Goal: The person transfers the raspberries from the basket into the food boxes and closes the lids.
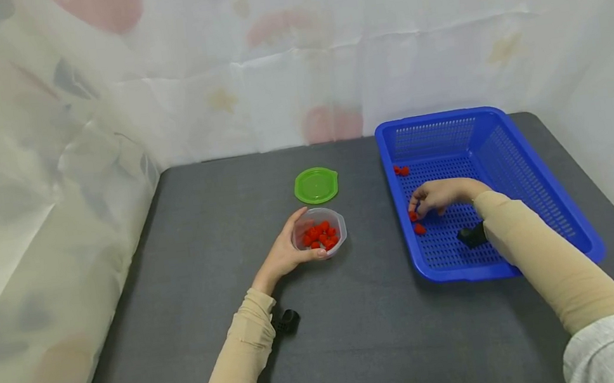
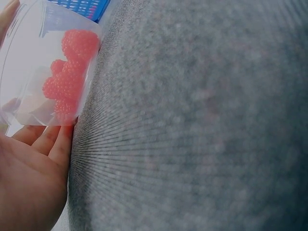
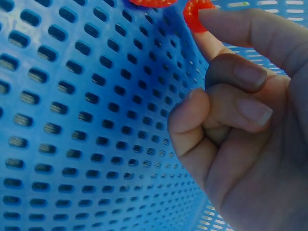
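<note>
My left hand (image 1: 283,255) grips a clear plastic tub (image 1: 340,225) from its left side, thumb at the near side and fingers round the far side. Several red raspberries (image 1: 321,237) lie in the tub; through its wall in the left wrist view the raspberries (image 2: 70,84) look bunched near the bottom. Inside the blue basket, my right hand (image 1: 441,193) pinches one raspberry (image 3: 194,15) between thumb and index finger, the other fingers curled in. Close by lies another raspberry (image 1: 419,229), and farther back a couple of raspberries (image 1: 401,171) sit along the basket's left wall.
The blue perforated basket (image 1: 549,187) stands at the right of the dark grey table (image 1: 185,232). A green lid (image 1: 316,185) lies flat just behind the tub. Patterned curtains (image 1: 192,103) hang behind and at both sides. Black wrist cameras (image 1: 288,321) jut from both forearms.
</note>
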### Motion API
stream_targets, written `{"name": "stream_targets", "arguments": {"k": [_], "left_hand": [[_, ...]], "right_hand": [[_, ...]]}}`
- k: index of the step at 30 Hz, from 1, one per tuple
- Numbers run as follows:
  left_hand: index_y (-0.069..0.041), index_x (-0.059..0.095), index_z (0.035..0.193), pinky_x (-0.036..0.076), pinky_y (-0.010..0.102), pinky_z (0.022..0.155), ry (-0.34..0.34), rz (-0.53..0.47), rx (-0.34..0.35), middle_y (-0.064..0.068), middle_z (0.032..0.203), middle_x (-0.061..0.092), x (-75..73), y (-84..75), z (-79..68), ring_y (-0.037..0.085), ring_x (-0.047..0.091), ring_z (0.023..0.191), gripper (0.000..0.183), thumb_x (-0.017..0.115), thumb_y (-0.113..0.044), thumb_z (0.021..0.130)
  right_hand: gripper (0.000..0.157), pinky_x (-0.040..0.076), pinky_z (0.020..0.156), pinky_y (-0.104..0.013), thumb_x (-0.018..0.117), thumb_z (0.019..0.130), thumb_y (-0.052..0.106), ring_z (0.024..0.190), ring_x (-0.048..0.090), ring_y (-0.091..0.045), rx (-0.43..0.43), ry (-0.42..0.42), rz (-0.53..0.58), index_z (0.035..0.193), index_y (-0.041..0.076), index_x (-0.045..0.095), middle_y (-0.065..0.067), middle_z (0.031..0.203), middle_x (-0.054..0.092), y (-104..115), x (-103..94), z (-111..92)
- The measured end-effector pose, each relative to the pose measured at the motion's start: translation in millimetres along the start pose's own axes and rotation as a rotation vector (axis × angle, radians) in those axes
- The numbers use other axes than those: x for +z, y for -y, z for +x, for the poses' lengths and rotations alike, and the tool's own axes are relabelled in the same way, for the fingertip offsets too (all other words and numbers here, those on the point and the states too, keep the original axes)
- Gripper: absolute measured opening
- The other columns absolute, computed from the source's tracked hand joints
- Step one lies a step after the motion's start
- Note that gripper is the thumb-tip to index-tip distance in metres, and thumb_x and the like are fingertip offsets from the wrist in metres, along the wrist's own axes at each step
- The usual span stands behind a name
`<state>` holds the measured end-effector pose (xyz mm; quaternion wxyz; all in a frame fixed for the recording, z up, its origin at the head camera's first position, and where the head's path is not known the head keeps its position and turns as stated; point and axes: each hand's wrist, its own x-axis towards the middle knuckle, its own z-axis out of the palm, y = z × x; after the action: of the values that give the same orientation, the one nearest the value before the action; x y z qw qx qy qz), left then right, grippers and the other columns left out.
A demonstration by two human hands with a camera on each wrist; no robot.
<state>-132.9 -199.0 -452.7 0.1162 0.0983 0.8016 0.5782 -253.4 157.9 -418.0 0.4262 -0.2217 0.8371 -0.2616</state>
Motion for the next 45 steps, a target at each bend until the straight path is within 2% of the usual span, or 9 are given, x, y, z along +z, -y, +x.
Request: {"name": "stream_targets", "arguments": {"k": [10, 20, 28, 34, 45], "left_hand": [[-0.017, 0.022, 0.147, 0.027, 0.047, 0.112, 0.000, -0.005, -0.019, 0.015, 0.143, 0.041, -0.6, -2.7, 0.2, 0.029, 0.037, 0.135, 0.093, 0.079, -0.013, 0.073], [-0.014, 0.022, 0.147, 0.027, 0.048, 0.112, -0.007, 0.000, -0.007, 0.018, 0.143, 0.041, -0.3, -3.0, 1.3, 0.031, 0.037, 0.135, 0.092, 0.078, -0.011, 0.074], [-0.012, 0.022, 0.147, 0.026, 0.048, 0.113, -0.010, -0.001, -0.005, 0.018, 0.143, 0.042, 0.0, -2.6, 2.7, 0.031, 0.037, 0.135, 0.093, 0.078, -0.010, 0.073], [-0.012, 0.022, 0.147, 0.027, 0.047, 0.113, -0.008, -0.001, -0.008, 0.017, 0.143, 0.042, 0.8, -3.7, 2.7, 0.030, 0.037, 0.135, 0.092, 0.078, -0.010, 0.074], [-0.011, 0.020, 0.148, 0.027, 0.049, 0.112, -0.002, -0.013, -0.001, 0.020, 0.144, 0.040, -0.4, -3.5, 1.2, 0.032, 0.036, 0.136, 0.093, 0.078, -0.012, 0.074]], "right_hand": [[0.030, 0.044, 0.067, -0.031, 0.053, 0.087, 0.010, 0.082, 0.047, -0.017, -0.070, -0.044, 0.055, 0.115, 0.001, 0.054, -0.009, 0.103, 0.058, 10.6, -12.2, -13.5], [0.033, 0.045, 0.068, -0.034, 0.060, 0.090, 0.019, 0.067, 0.043, -0.015, -0.134, -0.104, 0.111, 0.117, 0.002, 0.048, 0.004, 0.062, 0.038, 21.6, -30.1, -30.8], [0.036, 0.045, 0.066, -0.031, 0.063, 0.088, 0.018, 0.065, 0.044, -0.016, -0.189, -0.169, 0.122, 0.115, 0.003, 0.046, 0.001, 0.061, 0.039, 45.4, -38.7, -40.4], [0.031, 0.044, 0.063, -0.028, 0.062, 0.088, 0.016, 0.063, 0.046, -0.014, -0.278, -0.167, 0.095, 0.113, 0.004, 0.048, 0.001, 0.063, 0.041, 70.5, -38.3, -36.1], [0.028, 0.044, 0.065, -0.033, 0.060, 0.088, 0.013, 0.059, 0.041, -0.015, -0.354, -0.096, 0.043, 0.114, 0.008, 0.049, -0.001, 0.064, 0.041, 120.0, -27.1, -14.1]]}}
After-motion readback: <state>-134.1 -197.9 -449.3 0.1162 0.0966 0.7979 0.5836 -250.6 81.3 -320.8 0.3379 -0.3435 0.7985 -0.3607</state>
